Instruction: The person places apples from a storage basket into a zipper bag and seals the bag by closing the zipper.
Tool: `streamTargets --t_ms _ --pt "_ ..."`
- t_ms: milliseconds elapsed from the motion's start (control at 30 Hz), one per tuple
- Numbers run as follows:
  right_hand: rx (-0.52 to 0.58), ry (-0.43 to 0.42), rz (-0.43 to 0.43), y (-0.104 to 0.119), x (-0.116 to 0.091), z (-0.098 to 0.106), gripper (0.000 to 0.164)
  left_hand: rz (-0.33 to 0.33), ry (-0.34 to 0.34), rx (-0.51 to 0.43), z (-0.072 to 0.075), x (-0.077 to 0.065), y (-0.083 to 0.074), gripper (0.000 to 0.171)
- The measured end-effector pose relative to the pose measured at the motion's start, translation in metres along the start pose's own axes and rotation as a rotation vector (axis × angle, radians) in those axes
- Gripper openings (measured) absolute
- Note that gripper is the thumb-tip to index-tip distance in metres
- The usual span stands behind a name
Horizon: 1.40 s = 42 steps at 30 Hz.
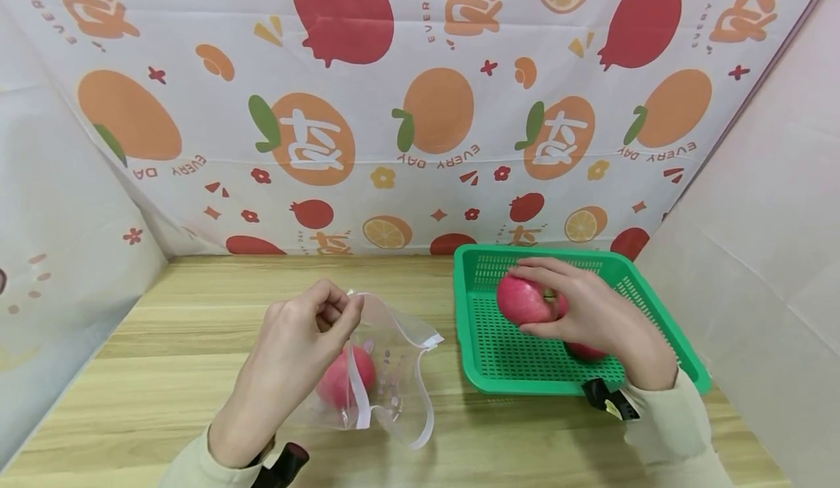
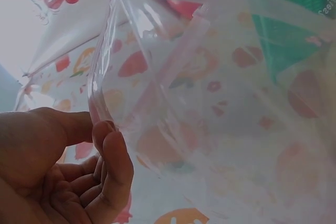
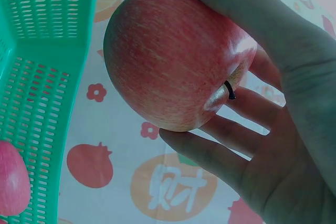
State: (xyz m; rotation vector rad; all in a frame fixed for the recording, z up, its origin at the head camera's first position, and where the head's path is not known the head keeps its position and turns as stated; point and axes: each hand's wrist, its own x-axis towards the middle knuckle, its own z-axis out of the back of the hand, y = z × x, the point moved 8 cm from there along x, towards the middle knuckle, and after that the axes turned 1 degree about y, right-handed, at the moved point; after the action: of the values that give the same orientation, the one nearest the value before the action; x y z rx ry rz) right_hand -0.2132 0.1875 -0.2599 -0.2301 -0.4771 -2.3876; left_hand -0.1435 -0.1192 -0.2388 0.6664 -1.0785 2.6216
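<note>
A clear zip bag (image 1: 400,378) with a white seal strip hangs from my left hand (image 1: 295,349), whose thumb and forefinger pinch its rim. Inside the bag lies a red apple (image 1: 346,377). In the left wrist view the bag's film (image 2: 173,77) spreads out from the pinched edge. My right hand (image 1: 590,309) grips another red apple (image 1: 521,300) above the green basket (image 1: 467,327). The right wrist view shows this apple (image 3: 168,61) between thumb and fingers, its stem toward the palm. Below that hand, a further apple (image 1: 586,351) sits in the basket, partly hidden.
The basket stands at the right of a wooden table (image 1: 216,313). Behind the table hangs a fruit-printed cloth (image 1: 367,203), and pale cloth walls close off the left (image 1: 65,203) and right (image 1: 755,240) sides.
</note>
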Motion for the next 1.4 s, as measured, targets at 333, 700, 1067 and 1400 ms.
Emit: streamTargets --t_ms 333,700,1067,1400 --pt "-0.005 -0.084 0.048 0.011 -0.008 0.006 0.074 0.026 0.025 0.009 -0.004 0.001 0.001 0.016" --pt "0.009 -0.212 0.139 0.029 -0.015 0.016 0.080 0.019 0.028 0.019 -0.007 0.003 -0.001 0.017" --pt "0.048 -0.254 0.216 0.038 -0.019 0.020 0.073 -0.032 -0.009 0.038 -0.008 0.006 -0.005 0.019" --pt "0.055 -0.282 0.213 0.042 -0.023 0.020 0.077 -0.066 -0.014 0.026 -0.009 0.012 -0.005 0.019"
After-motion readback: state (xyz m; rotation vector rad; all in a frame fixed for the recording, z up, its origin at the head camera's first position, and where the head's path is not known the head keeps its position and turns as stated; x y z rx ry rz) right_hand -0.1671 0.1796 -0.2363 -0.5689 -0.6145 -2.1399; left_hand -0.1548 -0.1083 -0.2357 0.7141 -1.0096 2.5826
